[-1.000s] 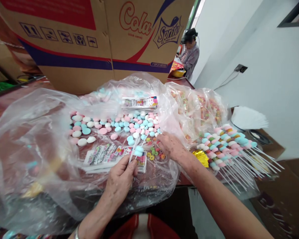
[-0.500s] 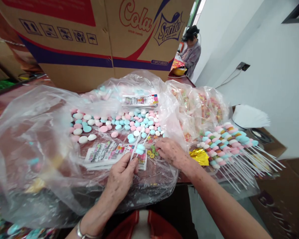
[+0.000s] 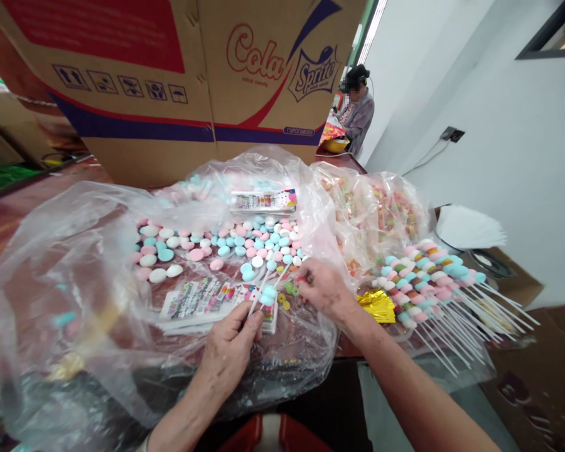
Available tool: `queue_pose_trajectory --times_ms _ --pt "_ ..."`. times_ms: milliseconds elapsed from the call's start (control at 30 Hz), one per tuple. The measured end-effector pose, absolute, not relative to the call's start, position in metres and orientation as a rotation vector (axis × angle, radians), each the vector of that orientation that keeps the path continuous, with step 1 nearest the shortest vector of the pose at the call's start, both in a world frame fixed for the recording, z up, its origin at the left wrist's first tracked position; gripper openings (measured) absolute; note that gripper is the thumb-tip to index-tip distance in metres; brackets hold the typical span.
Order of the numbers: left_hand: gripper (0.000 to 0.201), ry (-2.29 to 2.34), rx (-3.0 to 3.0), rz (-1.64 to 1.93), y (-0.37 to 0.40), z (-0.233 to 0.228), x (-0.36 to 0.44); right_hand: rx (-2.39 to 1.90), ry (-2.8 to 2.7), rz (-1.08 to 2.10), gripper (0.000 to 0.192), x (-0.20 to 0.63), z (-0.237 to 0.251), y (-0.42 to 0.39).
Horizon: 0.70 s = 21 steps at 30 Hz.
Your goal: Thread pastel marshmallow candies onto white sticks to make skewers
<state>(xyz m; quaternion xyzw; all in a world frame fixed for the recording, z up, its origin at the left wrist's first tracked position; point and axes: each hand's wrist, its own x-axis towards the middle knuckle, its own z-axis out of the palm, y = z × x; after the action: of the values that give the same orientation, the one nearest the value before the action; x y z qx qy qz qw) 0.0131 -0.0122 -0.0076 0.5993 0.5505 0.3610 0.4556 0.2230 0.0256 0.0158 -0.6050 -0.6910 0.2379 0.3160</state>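
Overhead, a large cardboard carton (image 3: 179, 81) printed "Cola" and "Sprite" looms at the back of a dark red worktable (image 3: 9, 213), and a crumpled clear plastic sheet (image 3: 61, 295) covers most of the surface before it. On that sheet lies a loose spread of pink, blue and white candy discs (image 3: 216, 242), with a flat stack of printed packets (image 3: 202, 300) nearer the worker and another small stack (image 3: 263, 201) behind the sweets. To the right, beside a clear bag of mixed coloured candies (image 3: 381, 213), a fanned pile of finished candy skewers (image 3: 428, 276) rests with its white sticks pointing off the table edge, each threaded with several pastel pieces, and a crumpled gold foil wrapper (image 3: 377, 304) lies just beside it. The worker's left hand (image 3: 228, 348) is closed around a thin white stick (image 3: 258, 292) that so far carries one blue disc (image 3: 267, 294) near its upper end, held over the printed packets. The right hand (image 3: 324, 289) pinches with curled fingers at a cluster of small ring-shaped candies (image 3: 287, 295) just beside the stick; what it grips is too small to make out. Judging by the pile, many skewers are complete, this one is barely begun, and plenty of loose discs remain. Another person (image 3: 358, 107) works in the far background.
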Motion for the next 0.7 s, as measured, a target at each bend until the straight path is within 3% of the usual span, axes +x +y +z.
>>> queue_pose_trajectory --times_ms 133,233,700 --pt "0.029 1.320 1.503 0.829 -0.014 -0.005 0.012 -1.280 -1.100 1.089 0.013 0.219 0.022 0.036" --pt "0.028 1.319 1.472 0.831 -0.013 -0.005 0.013 -1.131 -0.920 1.272 0.019 0.214 0.025 0.037" --pt "0.030 1.329 1.451 0.849 -0.013 -0.008 0.014 -1.034 -0.961 1.254 0.020 0.209 0.024 0.036"
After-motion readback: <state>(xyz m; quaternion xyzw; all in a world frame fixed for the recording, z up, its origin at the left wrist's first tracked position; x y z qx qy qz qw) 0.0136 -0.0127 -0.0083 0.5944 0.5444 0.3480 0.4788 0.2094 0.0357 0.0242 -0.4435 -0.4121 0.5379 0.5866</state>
